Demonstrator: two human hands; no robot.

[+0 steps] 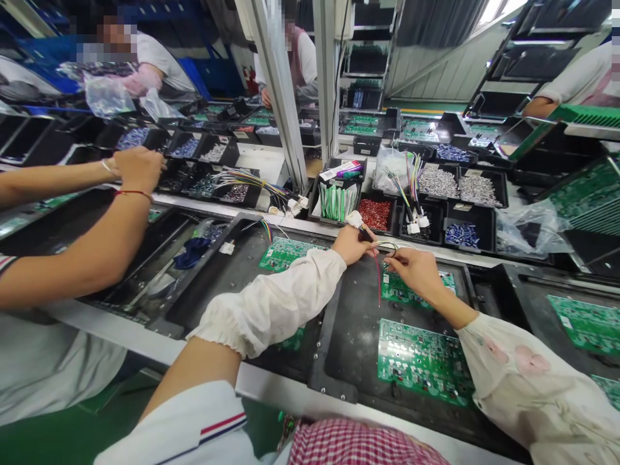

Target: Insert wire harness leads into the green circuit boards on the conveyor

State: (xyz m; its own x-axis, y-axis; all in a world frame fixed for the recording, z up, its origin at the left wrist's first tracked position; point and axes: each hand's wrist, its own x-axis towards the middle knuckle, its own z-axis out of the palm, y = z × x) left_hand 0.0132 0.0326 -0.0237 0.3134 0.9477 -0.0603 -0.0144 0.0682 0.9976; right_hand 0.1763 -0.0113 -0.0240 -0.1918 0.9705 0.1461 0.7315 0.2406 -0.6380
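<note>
My left hand [352, 245] is closed on a wire harness whose white connector [354, 219] sticks up past the fingers. A red wire [378, 281] of it hangs free below. Fingers pinched, my right hand [414, 270] grips the thin wires' other ends, which span the gap between the hands. Directly beneath my right hand lies a green circuit board [394, 289], partly covered by it. Nearer to me, a second circuit board [421, 358] rests in the same black tray [351, 361]. Behind my left forearm another circuit board [290, 252] shows, with coloured wires at its left end.
Beyond the tray stand bins of red components [374, 213], blue components [462, 235] and pale components [438, 181]. Wire harnesses [256, 184] lie left of a metal post [281, 97]. At left a co-worker's arms [130, 194] reach over bins. A plastic bag [533, 226] lies right.
</note>
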